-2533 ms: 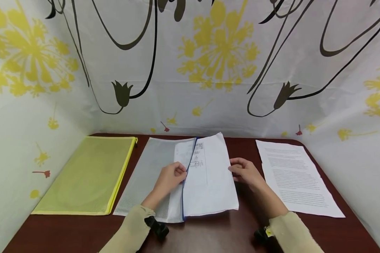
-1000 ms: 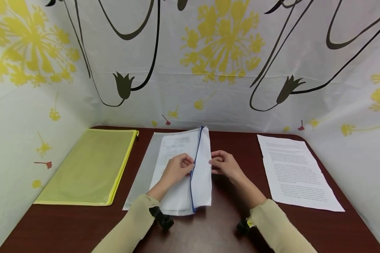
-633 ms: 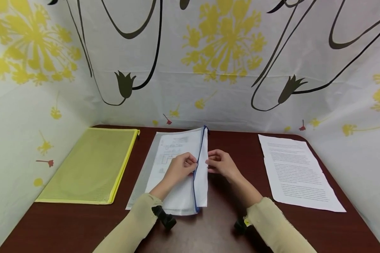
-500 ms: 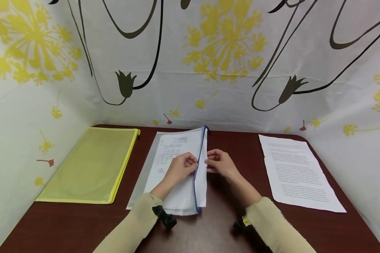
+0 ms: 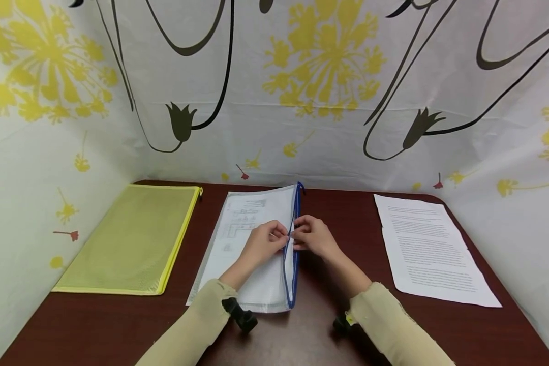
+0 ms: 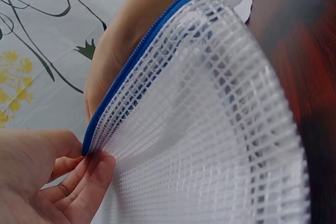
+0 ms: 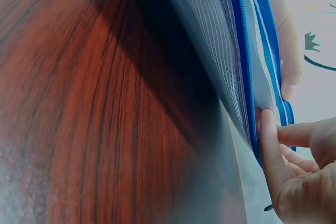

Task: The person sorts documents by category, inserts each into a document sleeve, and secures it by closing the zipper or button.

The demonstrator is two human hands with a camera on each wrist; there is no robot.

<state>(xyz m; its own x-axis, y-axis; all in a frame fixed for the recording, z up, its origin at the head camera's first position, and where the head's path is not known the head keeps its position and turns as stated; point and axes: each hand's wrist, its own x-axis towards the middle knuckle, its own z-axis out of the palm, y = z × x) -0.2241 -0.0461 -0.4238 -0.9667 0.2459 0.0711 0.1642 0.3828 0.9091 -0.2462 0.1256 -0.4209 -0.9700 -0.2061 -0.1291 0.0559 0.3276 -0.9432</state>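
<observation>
A clear mesh zipper pouch (image 5: 265, 284) with blue zipper edging lies mid-table, its long right side open. Printed paper (image 5: 244, 208) shows through the mesh, and its white edge (image 7: 257, 74) shows between the two zipper tapes in the right wrist view. My left hand (image 5: 266, 244) pinches the upper blue zipper tape (image 6: 128, 66) between thumb and fingers, lifting that layer. My right hand (image 5: 314, 236) is at the opening, its fingertips between the two tapes, pinching the paper's edge. The hands are almost touching.
A yellow mesh zipper pouch (image 5: 123, 244) lies flat at the left. A printed sheet (image 5: 432, 249) lies at the right of the dark red-brown table (image 5: 297, 345). White patterned cloth (image 5: 256, 127) surrounds the back and sides.
The right hand has moved left, sliding the paper from sticking out on the right to inside the pouch. The left hand keeps hold of the zipper edge and has shifted slightly right.
</observation>
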